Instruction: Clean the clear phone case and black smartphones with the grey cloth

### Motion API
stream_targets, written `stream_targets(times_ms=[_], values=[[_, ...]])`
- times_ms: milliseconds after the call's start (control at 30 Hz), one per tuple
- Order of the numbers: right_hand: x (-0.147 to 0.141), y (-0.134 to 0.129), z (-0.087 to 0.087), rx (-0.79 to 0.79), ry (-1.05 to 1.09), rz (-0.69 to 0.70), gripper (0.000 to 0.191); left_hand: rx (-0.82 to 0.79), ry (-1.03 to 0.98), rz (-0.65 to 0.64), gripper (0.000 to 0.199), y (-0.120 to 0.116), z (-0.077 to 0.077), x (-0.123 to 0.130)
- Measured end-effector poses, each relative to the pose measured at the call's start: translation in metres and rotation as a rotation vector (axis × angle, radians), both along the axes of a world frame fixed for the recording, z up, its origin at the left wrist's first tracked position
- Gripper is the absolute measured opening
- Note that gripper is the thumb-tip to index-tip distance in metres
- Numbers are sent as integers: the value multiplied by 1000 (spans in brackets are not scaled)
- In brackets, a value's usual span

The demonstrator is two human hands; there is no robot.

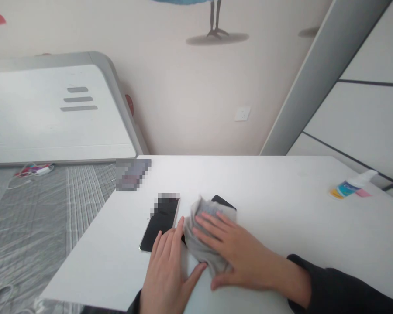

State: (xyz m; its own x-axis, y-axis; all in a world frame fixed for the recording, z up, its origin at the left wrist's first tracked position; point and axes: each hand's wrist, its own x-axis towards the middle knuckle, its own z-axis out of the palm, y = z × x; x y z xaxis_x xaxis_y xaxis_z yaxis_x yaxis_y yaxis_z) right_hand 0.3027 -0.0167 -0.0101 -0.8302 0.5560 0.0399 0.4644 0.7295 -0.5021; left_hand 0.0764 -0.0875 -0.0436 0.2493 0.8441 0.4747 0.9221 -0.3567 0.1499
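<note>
A crumpled grey cloth (pixel 196 248) lies over a black phone (pixel 224 201), whose far corner and a sliver of left edge show; the cloth hides the rest. Spread across the cloth, my right hand (pixel 231 246) presses it against the phone, fingers extended and thumb along the near side. My left hand (pixel 170 261) braces the phone's near left end, with index finger and thumb on either side of the corner. Just left of these fingers, a second phone (pixel 160 226) with a dark screen lies flat on the white table (pixel 265 183).
A pixelated flat item (pixel 132 174) lies at the table's far left corner. Toward the far right a white bottle (pixel 350 185) lies on its side by a pink piece (pixel 363 192). Left of the table is a bed with a striped grey cover (pixel 81 196), a cable (pixel 36 170) on it.
</note>
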Motion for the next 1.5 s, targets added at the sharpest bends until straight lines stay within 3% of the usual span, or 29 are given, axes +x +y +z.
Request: stream_targets(times_ms=[100, 200, 300, 467, 667, 833, 933, 1033, 1100, 1200, 1333, 1500], values=[[-3, -4, 4, -49, 18, 158, 87, -12, -18, -3, 77, 0, -1, 1], [1, 5, 4, -1, -58, -24, 83, -18, -51, -4, 80, 0, 0, 1], [2, 7, 1, 63, -76, -156, 95, -30, -56, -6, 80, 0, 0, 0], [-4, -7, -2, 23, 18, 134, 92, -28, -30, -25, 80, 0, -2, -2], [6, 10, -6, 110, -78, -228, 98, -45, -52, -5, 81, 0, 2, 0], [-4, -13, 0, -5, 8, 86, 92, -35, -34, -30, 78, 0, -1, -2], [-7, -20, 6, -50, 61, 111, 81, -51, -38, -30, 79, -1, -3, -4], [0, -9, 5, -42, 182, 53, 60, -61, -44, -29, 80, -2, -2, -5], [10, 7, 1, -9, 308, -68, 45, -91, -48, -31, 77, -2, 1, -7], [29, 33, -6, 42, 414, -255, 51, -129, -50, -53, 72, 0, 7, -10], [47, 54, -9, 25, 291, -120, 69, -121, -74, -71, 64, -4, 12, -14], [46, 57, -6, 42, 160, -25, 68, -25, -40, -34, 50, -11, 23, -17]])
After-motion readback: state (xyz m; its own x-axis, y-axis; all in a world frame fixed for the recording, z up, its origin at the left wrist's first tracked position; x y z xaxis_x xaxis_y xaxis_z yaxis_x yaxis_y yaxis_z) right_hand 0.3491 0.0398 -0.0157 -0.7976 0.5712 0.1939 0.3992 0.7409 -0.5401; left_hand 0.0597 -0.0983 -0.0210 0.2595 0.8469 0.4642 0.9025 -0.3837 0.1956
